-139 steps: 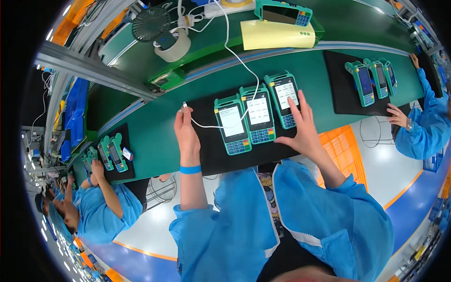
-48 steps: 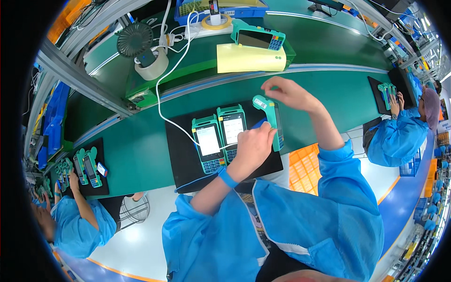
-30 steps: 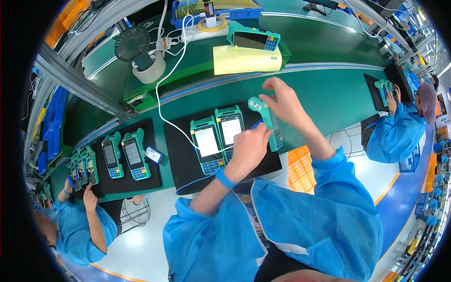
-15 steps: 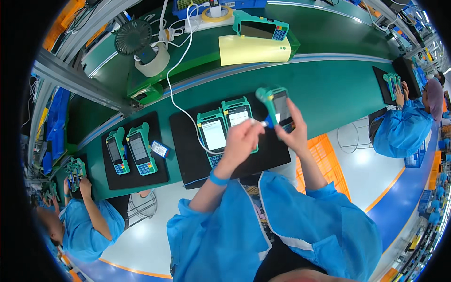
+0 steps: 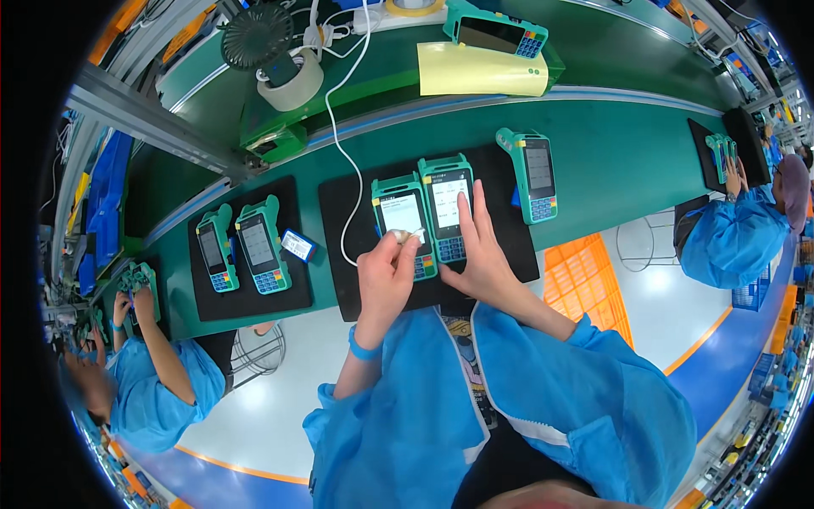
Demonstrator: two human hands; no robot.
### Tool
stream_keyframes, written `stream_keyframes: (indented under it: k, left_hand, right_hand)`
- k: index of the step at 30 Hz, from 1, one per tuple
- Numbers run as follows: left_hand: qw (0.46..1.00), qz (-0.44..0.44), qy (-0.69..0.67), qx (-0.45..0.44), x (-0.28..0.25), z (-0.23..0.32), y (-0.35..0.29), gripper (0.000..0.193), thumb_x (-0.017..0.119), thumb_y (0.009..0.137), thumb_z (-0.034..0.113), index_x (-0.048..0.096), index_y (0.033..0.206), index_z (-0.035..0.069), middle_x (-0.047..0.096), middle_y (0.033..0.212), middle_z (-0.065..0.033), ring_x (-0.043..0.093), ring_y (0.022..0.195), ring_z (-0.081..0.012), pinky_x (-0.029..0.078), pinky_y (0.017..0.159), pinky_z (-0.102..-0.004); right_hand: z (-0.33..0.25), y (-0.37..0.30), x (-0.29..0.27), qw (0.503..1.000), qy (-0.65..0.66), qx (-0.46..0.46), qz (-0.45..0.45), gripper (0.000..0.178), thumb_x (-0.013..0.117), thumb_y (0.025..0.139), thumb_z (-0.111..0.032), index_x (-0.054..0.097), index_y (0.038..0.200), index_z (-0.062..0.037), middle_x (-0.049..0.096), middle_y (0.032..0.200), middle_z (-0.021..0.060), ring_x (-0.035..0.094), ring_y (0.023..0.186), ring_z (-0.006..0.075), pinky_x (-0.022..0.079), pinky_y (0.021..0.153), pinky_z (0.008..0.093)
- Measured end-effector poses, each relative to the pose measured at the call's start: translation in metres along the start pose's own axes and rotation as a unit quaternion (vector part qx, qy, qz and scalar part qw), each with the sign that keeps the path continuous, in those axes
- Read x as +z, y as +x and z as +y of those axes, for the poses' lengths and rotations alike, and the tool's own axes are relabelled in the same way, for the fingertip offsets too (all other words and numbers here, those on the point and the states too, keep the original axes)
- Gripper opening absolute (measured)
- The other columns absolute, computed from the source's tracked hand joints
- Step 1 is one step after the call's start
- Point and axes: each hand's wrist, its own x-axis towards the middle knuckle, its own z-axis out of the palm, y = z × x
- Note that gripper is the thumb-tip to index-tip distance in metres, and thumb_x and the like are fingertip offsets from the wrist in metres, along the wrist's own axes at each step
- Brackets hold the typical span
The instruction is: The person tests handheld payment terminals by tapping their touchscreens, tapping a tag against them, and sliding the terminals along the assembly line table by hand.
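Two green handheld payment terminals with lit screens lie side by side on a black mat [image 5: 335, 293]. Over the screen of the left payment terminal [image 5: 398, 208], my left hand [image 5: 383, 284] pinches the white plug end of a cable [image 5: 339, 140]. My right hand [image 5: 483, 259] reaches over the other payment terminal [image 5: 444, 191], fingers stretched out, with a fingertip at its screen and the thumb near its lower end. A third payment terminal [image 5: 536, 178] lies at the mat's right edge, apart from both hands.
Left, another black mat [image 5: 220, 310] holds two terminals and a battery-like blue-and-white block [image 5: 298, 245]. A shelf behind bears a fan [image 5: 257, 38], yellow sheet [image 5: 483, 72] and terminal [image 5: 496, 34]. Co-workers sit on both sides; an orange crate [image 5: 588, 284] stands below the bench.
My right hand has let go of the third terminal, now lying at the right, and moved left over the middle one. My left hand has moved left and down with the cable plug.
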Motion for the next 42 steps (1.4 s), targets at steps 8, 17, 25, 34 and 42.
stream_keyframes:
  k: [8,17,25,34,42]
  left_hand:
    - [0.997,-0.078,-0.008,0.002,0.009,0.003,0.023,0.019,0.066,0.099,0.017,0.068,0.092,-0.001,0.067,0.066,-0.0145,0.064,0.054,-0.0227,0.045,0.053,-0.0351]
    - [0.986,-0.164,0.019,0.016,0.012,0.006,0.041,0.021,0.067,0.099,0.017,0.069,0.089,-0.001,0.063,0.062,-0.0085,0.056,0.053,-0.0176,0.041,0.052,-0.033]
    - [0.99,-0.142,0.007,0.017,0.02,0.006,0.036,0.021,0.066,0.1,0.016,0.07,0.089,-0.001,0.06,0.061,-0.0032,0.049,0.055,-0.007,0.037,0.052,-0.0281]
    - [0.984,-0.142,0.096,0.053,0.022,0.006,0.036,0.023,0.066,0.099,0.016,0.068,0.088,-0.004,0.068,0.068,-0.0159,0.062,0.055,-0.0223,0.042,0.053,-0.0351]
    - [0.987,-0.123,0.085,0.053,0.025,0.009,0.031,0.024,0.066,0.098,0.018,0.065,0.084,-0.002,0.071,0.076,-0.0199,0.068,0.069,-0.0419,0.051,0.06,-0.0467]
  right_hand:
    - [0.02,-0.004,-0.019,0.997,0.076,-0.002,0.012,0.118,0.082,0.071,-0.009,0.012,0.166,-0.0037,0.004,0.171,0.0268,0.018,0.158,0.0413,0.032,0.122,0.044]
    - [0.021,-0.012,-0.027,0.997,0.078,-0.005,-0.01,0.117,0.081,0.073,-0.011,0.011,0.166,-0.0044,0.0,0.171,0.0278,0.014,0.158,0.0448,0.028,0.123,0.0474]
    - [0.021,-0.011,-0.033,0.995,0.091,-0.002,-0.036,0.116,0.08,0.072,-0.012,0.012,0.166,-0.0052,-0.002,0.171,0.0269,0.012,0.158,0.0443,0.027,0.124,0.0484]
    - [0.017,-0.009,-0.032,0.997,0.04,-0.029,-0.056,0.114,0.083,0.076,-0.012,0.012,0.165,-0.0044,-0.008,0.167,0.0353,0.014,0.153,0.0563,0.035,0.119,0.0493]
    - [0.018,0.04,-0.095,0.999,-0.016,-0.039,0.01,0.069,0.089,0.077,-0.019,0.062,0.139,-0.0056,0.064,0.139,0.0208,0.061,0.129,0.0364,0.05,0.107,0.0413]
